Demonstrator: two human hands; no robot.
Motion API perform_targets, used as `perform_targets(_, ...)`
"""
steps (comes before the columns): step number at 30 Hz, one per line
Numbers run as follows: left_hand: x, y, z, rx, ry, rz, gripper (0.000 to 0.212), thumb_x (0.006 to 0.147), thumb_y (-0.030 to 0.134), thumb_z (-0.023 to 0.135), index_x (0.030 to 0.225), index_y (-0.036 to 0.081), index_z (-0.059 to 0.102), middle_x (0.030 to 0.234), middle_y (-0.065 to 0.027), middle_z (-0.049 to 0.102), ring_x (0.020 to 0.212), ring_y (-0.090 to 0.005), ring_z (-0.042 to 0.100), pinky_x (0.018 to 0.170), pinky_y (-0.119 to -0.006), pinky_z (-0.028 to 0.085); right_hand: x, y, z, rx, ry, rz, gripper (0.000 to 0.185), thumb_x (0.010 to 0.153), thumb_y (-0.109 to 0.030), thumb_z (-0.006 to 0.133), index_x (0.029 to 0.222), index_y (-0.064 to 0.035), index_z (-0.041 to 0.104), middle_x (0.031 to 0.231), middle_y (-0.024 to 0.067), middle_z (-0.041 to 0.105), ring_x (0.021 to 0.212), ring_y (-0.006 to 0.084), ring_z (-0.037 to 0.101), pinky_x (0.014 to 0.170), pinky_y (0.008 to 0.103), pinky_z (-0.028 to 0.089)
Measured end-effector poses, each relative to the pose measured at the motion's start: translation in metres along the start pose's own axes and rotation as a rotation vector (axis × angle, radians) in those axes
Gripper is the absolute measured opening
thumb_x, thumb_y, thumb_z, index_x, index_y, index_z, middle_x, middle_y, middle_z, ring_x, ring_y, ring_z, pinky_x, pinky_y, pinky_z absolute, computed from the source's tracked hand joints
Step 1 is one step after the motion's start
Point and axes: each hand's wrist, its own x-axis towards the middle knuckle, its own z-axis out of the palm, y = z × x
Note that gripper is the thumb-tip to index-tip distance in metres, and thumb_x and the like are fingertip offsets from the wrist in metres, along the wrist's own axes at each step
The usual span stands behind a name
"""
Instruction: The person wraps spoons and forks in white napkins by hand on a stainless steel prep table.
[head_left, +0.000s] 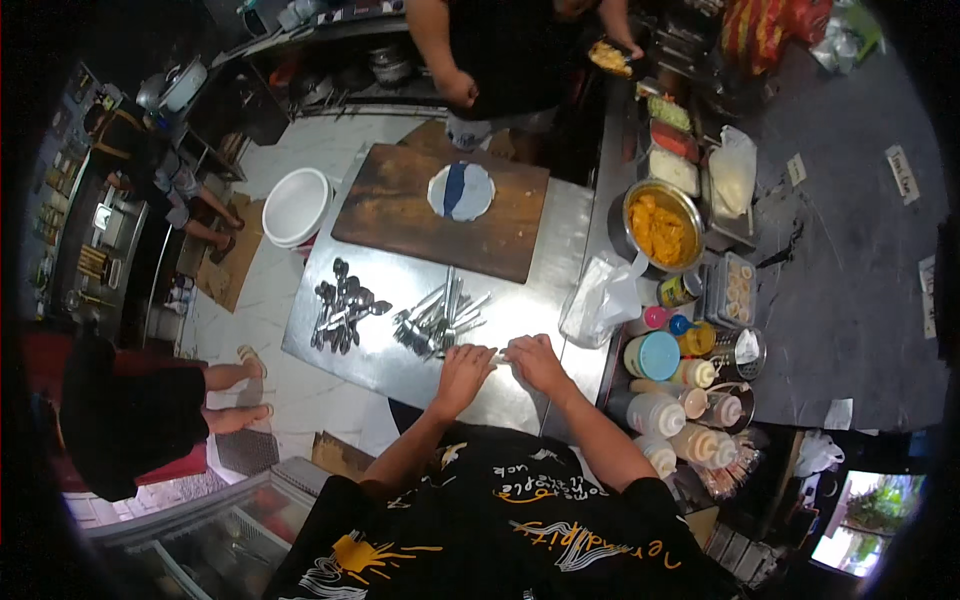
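My left hand (467, 370) and my right hand (531, 360) are side by side over the near part of the steel table (375, 367). Between their fingers is a small whitish item (500, 358), too small to identify; both hands seem to pinch it. Just beyond my left hand lies a pile of metal forks (435, 322). Farther left is a pile of metal spoons (345, 311). Behind the cutlery, a wooden cutting board (390, 202) carries a round white thing with a dark blue band (461, 191). A clear plastic bag with white contents (596, 304) lies right of my hands.
Squeeze bottles (656, 414) and a turquoise-lidded tub (652, 355) crowd the right counter. Beyond them sits a steel bowl of orange food (664, 225). A white basin (297, 207) stands left of the board. One person (510, 52) stands across the table; others are at the left.
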Motion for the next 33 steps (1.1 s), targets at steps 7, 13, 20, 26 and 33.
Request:
perform_targets(7, 0.008, -0.009, 0.005, 0.093, -0.040, 0.057, 0.047, 0.094, 0.038, 0.075, 0.132, 0.011, 0.071, 0.124, -0.0015, 0.067, 0.119, -0.0231, 0.059, 0.098, -0.044, 0.045, 0.017, 0.006, -0.001, 0.250, 0.101, 0.109, 0.016, 0.091, -0.022, 0.079, 0.097, -0.0079, 0.079, 0.101, 0.0098, 0.074, 0.093, 0.0335, 0.070, 0.082, 0.0456, 0.056)
perform_targets(13, 0.013, -0.001, 0.012, 0.257, -0.171, 0.134, 0.055, 0.097, 0.039, 0.070, 0.140, 0.006, 0.063, 0.123, -0.0055, 0.063, 0.115, -0.0253, 0.059, 0.094, -0.046, 0.046, 0.016, -0.003, 0.006, 0.183, 0.144, 0.170, 0.015, 0.091, -0.019, 0.078, 0.099, -0.0061, 0.078, 0.101, 0.0125, 0.074, 0.100, 0.0358, 0.068, 0.090, 0.0467, 0.054)
perform_targets(20, -0.001, -0.024, 0.019, 0.105, -0.218, 0.152, 0.035, 0.097, 0.019, 0.060, 0.127, 0.003, 0.064, 0.111, -0.0097, 0.062, 0.106, -0.0298, 0.063, 0.087, -0.045, 0.055, 0.033, -0.014, -0.023, 0.319, -0.230, 0.338, 0.021, 0.097, -0.026, 0.073, 0.108, -0.0101, 0.080, 0.102, 0.0151, 0.079, 0.091, 0.0352, 0.075, 0.086, 0.0442, 0.058)
perform_targets(26, 0.010, -0.007, -0.015, -0.356, -0.389, -0.184, 0.018, 0.104, 0.019, 0.055, 0.118, 0.008, 0.061, 0.098, -0.0225, 0.072, 0.096, -0.0454, 0.070, 0.085, -0.056, 0.053, 0.008, 0.002, -0.027, 0.225, -0.255, 0.186, 0.035, 0.093, -0.038, 0.078, 0.122, -0.0186, 0.079, 0.109, 0.0177, 0.079, 0.102, 0.0376, 0.075, 0.090, 0.0473, 0.057)
perform_targets(33, 0.009, 0.007, -0.056, -0.284, -0.492, -0.215, 0.020, 0.104, 0.023, 0.052, 0.110, 0.008, 0.064, 0.096, -0.0188, 0.074, 0.096, -0.0433, 0.072, 0.083, -0.056, 0.054, 0.027, -0.022, -0.057, 0.287, -0.536, 0.092, 0.042, 0.087, -0.028, 0.084, 0.125, -0.0129, 0.077, 0.107, 0.0170, 0.079, 0.099, 0.0361, 0.075, 0.089, 0.0448, 0.057)
